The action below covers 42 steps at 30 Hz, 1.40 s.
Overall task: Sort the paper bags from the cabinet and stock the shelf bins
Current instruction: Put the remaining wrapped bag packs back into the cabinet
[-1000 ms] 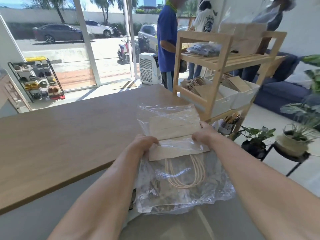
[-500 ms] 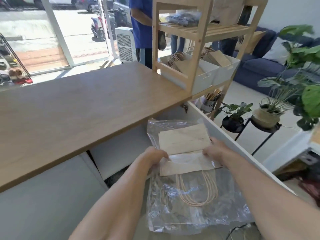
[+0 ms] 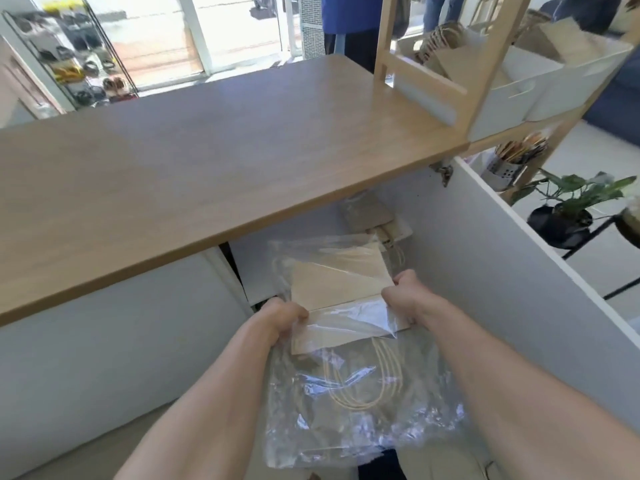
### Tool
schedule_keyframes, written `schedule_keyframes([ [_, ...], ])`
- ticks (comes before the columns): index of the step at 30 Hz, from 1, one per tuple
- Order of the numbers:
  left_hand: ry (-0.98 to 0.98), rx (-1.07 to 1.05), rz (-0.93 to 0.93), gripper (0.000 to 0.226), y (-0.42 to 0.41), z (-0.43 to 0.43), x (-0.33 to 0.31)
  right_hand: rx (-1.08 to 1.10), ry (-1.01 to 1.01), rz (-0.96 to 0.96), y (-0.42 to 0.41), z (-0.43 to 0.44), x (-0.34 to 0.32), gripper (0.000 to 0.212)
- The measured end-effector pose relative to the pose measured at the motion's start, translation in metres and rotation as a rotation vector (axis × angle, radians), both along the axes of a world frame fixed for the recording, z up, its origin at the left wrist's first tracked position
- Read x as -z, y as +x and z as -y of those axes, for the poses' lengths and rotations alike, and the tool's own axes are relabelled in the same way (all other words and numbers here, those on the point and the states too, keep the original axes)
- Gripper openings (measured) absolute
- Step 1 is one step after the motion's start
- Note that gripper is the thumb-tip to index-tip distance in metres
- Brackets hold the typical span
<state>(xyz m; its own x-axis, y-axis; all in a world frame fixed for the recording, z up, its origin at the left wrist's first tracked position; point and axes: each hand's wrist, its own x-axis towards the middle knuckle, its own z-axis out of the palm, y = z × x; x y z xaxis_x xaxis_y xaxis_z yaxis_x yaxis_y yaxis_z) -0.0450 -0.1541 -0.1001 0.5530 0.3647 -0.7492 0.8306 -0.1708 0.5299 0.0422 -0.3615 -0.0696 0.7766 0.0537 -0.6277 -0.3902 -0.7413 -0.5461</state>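
Observation:
A clear plastic pack of paper bags (image 3: 341, 284) with cream rope handles hangs in front of the open cabinet (image 3: 311, 223). My left hand (image 3: 282, 318) grips its left edge and my right hand (image 3: 403, 294) grips its right edge. More paper bags (image 3: 367, 211) lie inside the cabinet, under the wooden countertop (image 3: 207, 143). At the upper right, a wooden shelf (image 3: 485, 64) carries white bins (image 3: 512, 95) that hold brown paper bags (image 3: 446, 64).
The white cabinet door (image 3: 519, 271) stands open to my right. A metal cup of utensils (image 3: 505, 168) sits on the lower shelf, beside potted plants (image 3: 568, 206). A person in blue (image 3: 346, 15) stands behind the counter. A shoe rack (image 3: 72, 60) is at far left.
The pack has come down from the countertop level to the cabinet opening, and the view has tilted down. Both hands keep the same grip on it.

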Motion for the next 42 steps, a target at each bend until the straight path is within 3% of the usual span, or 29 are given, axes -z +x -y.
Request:
schedule_keyframes([
  [6,0.039,-0.221,-0.022,0.011,0.006,-0.037,0.025,-0.211,0.060,-0.043,0.038,-0.053,0.033,0.037],
  [10,0.073,-0.357,0.035,0.008,0.033,-0.050,0.052,-0.357,0.062,-0.037,0.078,-0.076,0.062,0.049],
  [13,0.078,-0.427,0.038,0.031,0.066,-0.062,0.084,-0.413,0.057,-0.010,0.115,-0.088,0.087,0.052],
  [17,0.125,-0.432,0.052,0.007,0.098,-0.077,0.119,-0.442,0.070,0.034,0.151,-0.103,0.120,0.053],
  [24,0.273,-0.487,0.074,0.022,0.138,-0.102,0.167,-0.462,0.198,0.107,0.192,-0.131,0.177,0.064],
  [27,0.335,-0.497,0.081,0.012,0.152,-0.117,0.180,-0.550,0.230,0.201,0.198,-0.140,0.197,0.069],
  [28,0.355,-0.495,0.079,0.018,0.156,-0.122,0.184,-0.587,0.246,0.214,0.197,-0.140,0.203,0.072],
  [31,0.407,-0.461,0.049,0.061,0.167,-0.132,0.197,-0.736,0.226,0.207,0.197,-0.138,0.219,0.078],
  [33,0.442,-0.462,0.049,0.075,0.169,-0.129,0.203,-0.845,0.144,0.234,0.194,-0.134,0.229,0.083],
  [36,0.564,-0.364,0.077,0.084,0.162,-0.114,0.198,-0.888,0.011,0.290,0.192,-0.131,0.235,0.077],
  [39,0.766,-0.033,0.094,0.084,0.146,-0.104,0.198,-0.863,-0.079,0.345,0.193,-0.135,0.236,0.063],
  [42,0.772,0.318,0.084,0.077,0.133,-0.091,0.208,-0.836,-0.118,0.390,0.196,-0.144,0.237,0.053],
])
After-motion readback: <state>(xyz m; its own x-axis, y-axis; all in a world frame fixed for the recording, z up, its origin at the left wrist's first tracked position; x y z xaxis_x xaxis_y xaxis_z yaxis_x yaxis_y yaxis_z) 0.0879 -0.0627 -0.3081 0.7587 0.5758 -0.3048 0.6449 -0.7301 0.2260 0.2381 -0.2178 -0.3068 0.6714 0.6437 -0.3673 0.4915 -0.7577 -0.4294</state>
